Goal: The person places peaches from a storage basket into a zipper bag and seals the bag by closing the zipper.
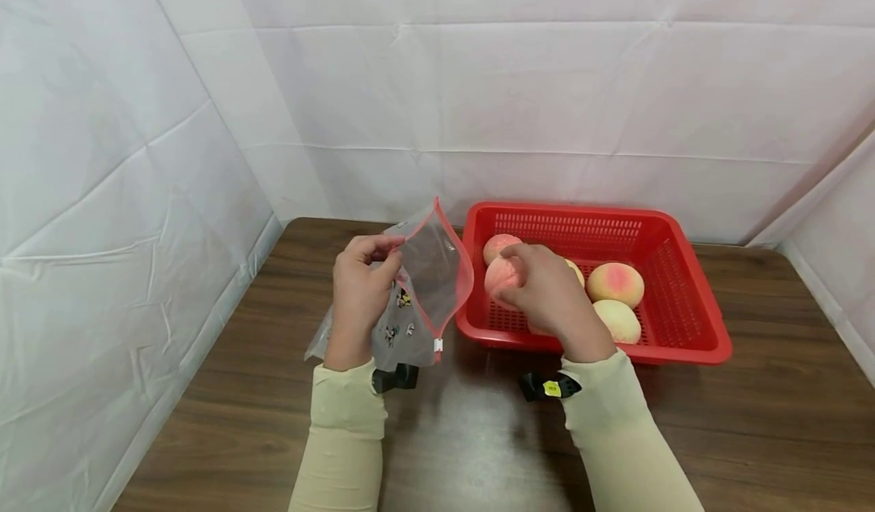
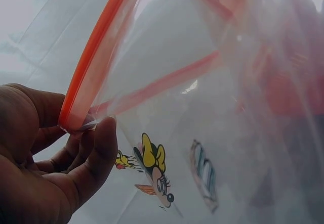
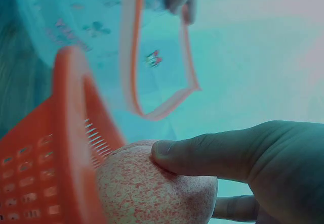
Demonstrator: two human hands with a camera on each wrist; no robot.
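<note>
My left hand (image 1: 362, 284) pinches the red zip edge of a clear zip bag (image 1: 399, 330) printed with cartoon figures. The bag's mouth gapes toward the basket, and a white slider (image 1: 438, 345) sits at its lower corner. In the left wrist view, thumb and fingers meet on the bag's rim. My right hand (image 1: 547, 288) grips a pink speckled peach (image 1: 503, 280) at the left side of the red basket (image 1: 693, 299). The right wrist view shows the thumb on top of this peach (image 3: 152, 188), close to the basket wall, with the bag's mouth beyond.
Inside the basket lie another pink peach (image 1: 501, 246), a yellow peach with a red blush (image 1: 615, 284) and a pale yellow one (image 1: 618, 322); others are partly covered by my right hand. Brown wooden tabletop (image 1: 472, 451) lies in front. White sheeting (image 1: 519, 86) hangs behind.
</note>
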